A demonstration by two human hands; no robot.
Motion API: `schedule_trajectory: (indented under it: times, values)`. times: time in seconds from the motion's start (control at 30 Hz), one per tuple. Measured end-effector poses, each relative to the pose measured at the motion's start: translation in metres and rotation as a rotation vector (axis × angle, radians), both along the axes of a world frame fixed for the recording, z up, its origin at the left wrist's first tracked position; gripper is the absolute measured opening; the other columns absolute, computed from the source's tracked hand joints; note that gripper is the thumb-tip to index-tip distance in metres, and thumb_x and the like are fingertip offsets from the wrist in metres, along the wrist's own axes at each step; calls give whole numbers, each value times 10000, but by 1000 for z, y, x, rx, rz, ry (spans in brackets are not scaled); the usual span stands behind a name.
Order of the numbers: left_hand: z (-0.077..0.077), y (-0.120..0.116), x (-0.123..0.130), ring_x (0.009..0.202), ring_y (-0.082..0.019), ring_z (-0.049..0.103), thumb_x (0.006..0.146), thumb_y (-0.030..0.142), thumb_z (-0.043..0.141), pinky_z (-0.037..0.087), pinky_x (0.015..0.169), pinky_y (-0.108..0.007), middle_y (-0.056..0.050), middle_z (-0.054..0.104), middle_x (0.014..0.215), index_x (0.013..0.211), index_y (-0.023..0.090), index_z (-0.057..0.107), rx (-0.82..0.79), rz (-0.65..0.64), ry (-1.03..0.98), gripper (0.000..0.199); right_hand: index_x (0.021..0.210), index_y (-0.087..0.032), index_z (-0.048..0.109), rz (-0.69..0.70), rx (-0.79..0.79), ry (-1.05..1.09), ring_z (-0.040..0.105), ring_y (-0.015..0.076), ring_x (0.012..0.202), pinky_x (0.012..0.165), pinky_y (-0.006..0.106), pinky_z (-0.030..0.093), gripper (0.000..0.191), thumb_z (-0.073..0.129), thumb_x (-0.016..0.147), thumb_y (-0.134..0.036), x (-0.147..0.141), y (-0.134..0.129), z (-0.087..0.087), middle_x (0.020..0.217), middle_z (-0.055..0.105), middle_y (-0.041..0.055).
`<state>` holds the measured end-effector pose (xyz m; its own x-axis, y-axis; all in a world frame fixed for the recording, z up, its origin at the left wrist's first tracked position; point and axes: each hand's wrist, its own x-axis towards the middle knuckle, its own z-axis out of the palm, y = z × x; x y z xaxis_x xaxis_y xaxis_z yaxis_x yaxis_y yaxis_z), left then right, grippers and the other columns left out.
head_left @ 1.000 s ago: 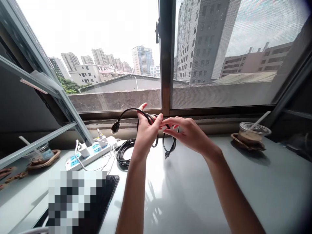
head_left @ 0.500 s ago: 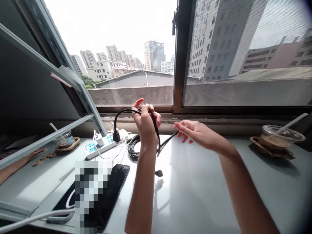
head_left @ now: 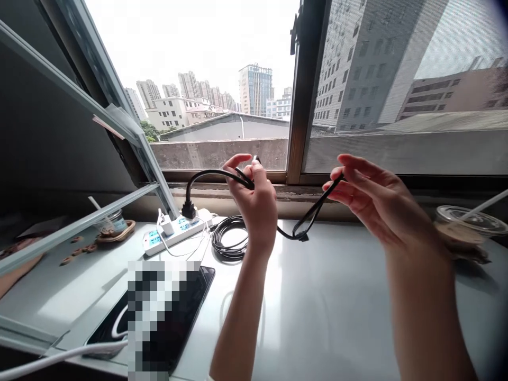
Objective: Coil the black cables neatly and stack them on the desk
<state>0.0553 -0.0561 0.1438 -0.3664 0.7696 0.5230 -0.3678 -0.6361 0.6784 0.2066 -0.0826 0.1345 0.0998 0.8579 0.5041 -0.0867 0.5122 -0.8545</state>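
A black cable (head_left: 206, 173) rises from a plug (head_left: 189, 210) in the white power strip (head_left: 174, 235) and runs into my left hand (head_left: 256, 201), whose fingers are closed around it above the table. The cable comes out below that hand, loops in the air and reaches my right hand (head_left: 365, 196), which pinches it between thumb and fingers at the right. A black connector (head_left: 304, 237) hangs at the bottom of the loop. Behind my left wrist lies a coil of black cable (head_left: 230, 246) on the table.
Phones (head_left: 194, 291), partly pixelated, lie at the lower left beside a white cable (head_left: 79, 350). A metal frame (head_left: 153, 159) slants across the left. Cups with straws stand far left (head_left: 113, 222) and right (head_left: 462, 227). A window (head_left: 198, 37) is ahead. Another person's arm shows at the left edge.
My right hand has moved right and up, drawing the cable out into a longer hanging stretch. The connector has risen off the table. My left hand has shifted slightly right.
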Motion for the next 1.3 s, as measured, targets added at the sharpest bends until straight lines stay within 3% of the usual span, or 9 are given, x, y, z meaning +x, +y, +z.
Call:
schedule_trajectory:
  times: [0.17, 0.27, 0.43, 0.57, 0.73, 0.9, 1.03, 1.13, 1.3]
  values:
    - [5, 7, -19, 325, -18, 268, 818, 145, 501, 173, 311, -165, 98, 331, 510, 839, 216, 409, 107, 244, -34, 118, 926, -301, 620, 48, -11, 232, 254, 1, 391, 329, 113, 251, 190, 578, 764, -212, 22, -10, 13, 630, 401, -60]
    - [8, 11, -33, 300, -32, 253, 805, 117, 504, 139, 280, -180, 94, 349, 483, 821, 233, 440, 79, 216, 34, 133, 948, -272, 585, 67, -125, 295, 137, 3, 356, 279, 152, 64, 202, 608, 749, -246, 30, -15, 19, 596, 373, -76]
    - [8, 20, -45, 276, -92, 422, 849, 235, 491, 282, 260, -192, 74, 495, 445, 877, 192, 495, -94, 182, 264, 52, 903, -210, 559, 99, -181, 451, 104, -5, 326, 272, 161, 36, 189, 609, 764, -328, 33, -15, 24, 551, 395, -96]
    - [5, 22, -47, 304, -117, 495, 876, 412, 462, 356, 283, -209, 31, 552, 481, 907, 157, 578, -154, 266, 428, 282, 843, -180, 584, 89, -191, 424, 72, 7, 308, 273, 179, 28, 197, 578, 797, -372, 35, -16, 23, 449, 288, -107]
    - [5, 13, -47, 328, -93, 483, 857, 515, 461, 335, 320, -223, 7, 546, 476, 720, 187, 635, -222, 227, 480, 395, 1110, -198, 600, 188, -125, 367, 93, 20, 315, 284, 165, 81, 320, 533, 805, -271, 35, -22, 21, 426, 237, -117]
    - [7, 7, -45, 230, -56, 240, 848, 506, 482, 139, 302, -249, 33, 260, 258, 332, 175, 344, -67, 365, 450, 628, 1172, -211, 578, -19, -120, 159, 300, -10, 348, 285, 142, 164, 362, 501, 824, -276, 28, -24, 17, 697, 570, -46]
    - [9, 2, -39, 255, -41, 212, 857, 475, 496, 110, 348, -250, 43, 212, 263, 308, 165, 278, 84, 241, 319, 667, 1221, -186, 532, -216, -174, -133, 576, 63, 606, 290, 114, 246, 390, 452, 874, -345, 26, -29, 14, 1005, 619, 67]
    - [9, -3, -33, 280, -31, 189, 825, 518, 534, 95, 369, -250, 52, 192, 282, 311, 161, 245, 149, 156, 284, 690, 1257, -170, 486, -258, -280, -264, 623, 155, 897, 308, 114, 337, 416, 421, 896, -366, 24, -27, 10, 1157, 571, 122]
    - [8, -10, -24, 286, -20, 188, 807, 552, 535, 95, 378, -252, 55, 186, 285, 304, 150, 238, 199, 69, 299, 709, 1360, -166, 376, -74, -382, -298, 589, 162, 1030, 667, 212, 549, 495, 370, 936, -420, 7, -8, -1, 1165, 569, 138]
